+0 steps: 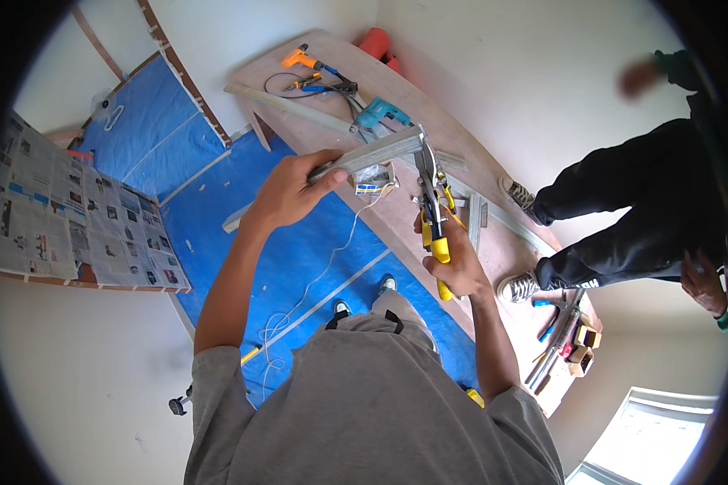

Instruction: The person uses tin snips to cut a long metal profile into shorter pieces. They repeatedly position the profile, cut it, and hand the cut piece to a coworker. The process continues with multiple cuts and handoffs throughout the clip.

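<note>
left hand [287, 192] clenched on grey metal channel strip [374, 153], held level for cutting | right hand [455, 260] squeezed yellow-handled tin snips [431, 212], blades at strip end, above plywood bench [396, 212]

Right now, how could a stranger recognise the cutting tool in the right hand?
Look at the long wooden board on the floor. Above it, the right hand grips snips biting a grey metal strip. Only these have yellow handles and are held up.

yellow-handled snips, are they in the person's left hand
No, the right hand grips the yellow-handled snips, while the left hand holds the grey metal strip.
</note>
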Demonstrator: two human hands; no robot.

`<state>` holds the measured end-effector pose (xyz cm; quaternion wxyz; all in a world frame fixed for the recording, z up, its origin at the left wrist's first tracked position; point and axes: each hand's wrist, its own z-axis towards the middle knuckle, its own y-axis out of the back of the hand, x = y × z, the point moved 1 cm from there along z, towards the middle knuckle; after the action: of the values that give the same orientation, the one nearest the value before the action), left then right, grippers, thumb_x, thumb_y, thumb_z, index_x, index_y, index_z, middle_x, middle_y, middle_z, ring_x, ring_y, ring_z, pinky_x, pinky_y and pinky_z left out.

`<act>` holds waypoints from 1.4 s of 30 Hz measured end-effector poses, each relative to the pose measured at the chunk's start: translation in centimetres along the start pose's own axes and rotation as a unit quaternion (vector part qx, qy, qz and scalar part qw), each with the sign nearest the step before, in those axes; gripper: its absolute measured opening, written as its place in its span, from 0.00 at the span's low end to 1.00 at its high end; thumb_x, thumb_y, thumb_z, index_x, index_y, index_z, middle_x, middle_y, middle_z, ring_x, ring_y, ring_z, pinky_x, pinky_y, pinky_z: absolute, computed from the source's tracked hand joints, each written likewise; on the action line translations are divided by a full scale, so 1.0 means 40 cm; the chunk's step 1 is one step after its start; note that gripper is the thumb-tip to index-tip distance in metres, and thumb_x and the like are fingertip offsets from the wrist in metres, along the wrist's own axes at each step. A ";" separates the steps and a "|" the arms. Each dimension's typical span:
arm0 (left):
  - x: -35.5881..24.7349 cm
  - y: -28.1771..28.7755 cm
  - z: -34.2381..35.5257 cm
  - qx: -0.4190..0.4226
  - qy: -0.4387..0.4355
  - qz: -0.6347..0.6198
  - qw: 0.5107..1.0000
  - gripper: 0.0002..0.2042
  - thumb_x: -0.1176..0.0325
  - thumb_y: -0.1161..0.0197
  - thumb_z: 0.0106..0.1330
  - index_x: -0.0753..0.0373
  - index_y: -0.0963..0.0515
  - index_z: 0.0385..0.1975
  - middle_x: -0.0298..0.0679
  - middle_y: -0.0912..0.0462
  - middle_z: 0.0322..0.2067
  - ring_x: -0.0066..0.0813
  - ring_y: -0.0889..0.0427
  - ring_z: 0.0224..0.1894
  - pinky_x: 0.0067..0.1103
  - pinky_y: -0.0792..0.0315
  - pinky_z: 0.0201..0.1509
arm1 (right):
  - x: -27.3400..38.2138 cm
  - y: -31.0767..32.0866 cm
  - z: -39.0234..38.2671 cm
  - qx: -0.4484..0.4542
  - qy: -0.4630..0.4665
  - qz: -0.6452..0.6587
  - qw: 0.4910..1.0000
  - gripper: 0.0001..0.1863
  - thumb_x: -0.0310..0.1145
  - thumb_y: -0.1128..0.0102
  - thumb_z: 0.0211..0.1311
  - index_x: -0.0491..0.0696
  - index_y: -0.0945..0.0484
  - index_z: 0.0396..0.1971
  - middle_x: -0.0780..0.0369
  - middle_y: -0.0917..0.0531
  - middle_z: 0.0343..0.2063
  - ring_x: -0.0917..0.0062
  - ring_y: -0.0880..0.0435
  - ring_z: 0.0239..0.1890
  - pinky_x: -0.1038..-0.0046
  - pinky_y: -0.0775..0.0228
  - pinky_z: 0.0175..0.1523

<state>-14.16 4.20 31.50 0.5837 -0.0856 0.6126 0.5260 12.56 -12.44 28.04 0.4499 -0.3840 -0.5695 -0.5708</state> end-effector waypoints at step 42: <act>0.085 0.012 -0.089 0.076 0.026 0.220 0.972 0.26 0.40 0.38 0.69 0.59 0.14 0.46 0.45 0.11 0.32 0.46 0.12 0.34 0.36 0.21 0.37 | -0.130 -0.184 -0.105 0.048 -0.134 0.205 0.968 0.29 0.16 0.45 0.51 0.47 0.36 0.56 0.66 0.30 0.34 0.81 0.28 0.37 0.75 0.32 0.43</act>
<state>-17.76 3.47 28.19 0.4428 0.0826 0.6695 0.5907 7.45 -16.62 20.62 0.4948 -0.5433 -0.5604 -0.3820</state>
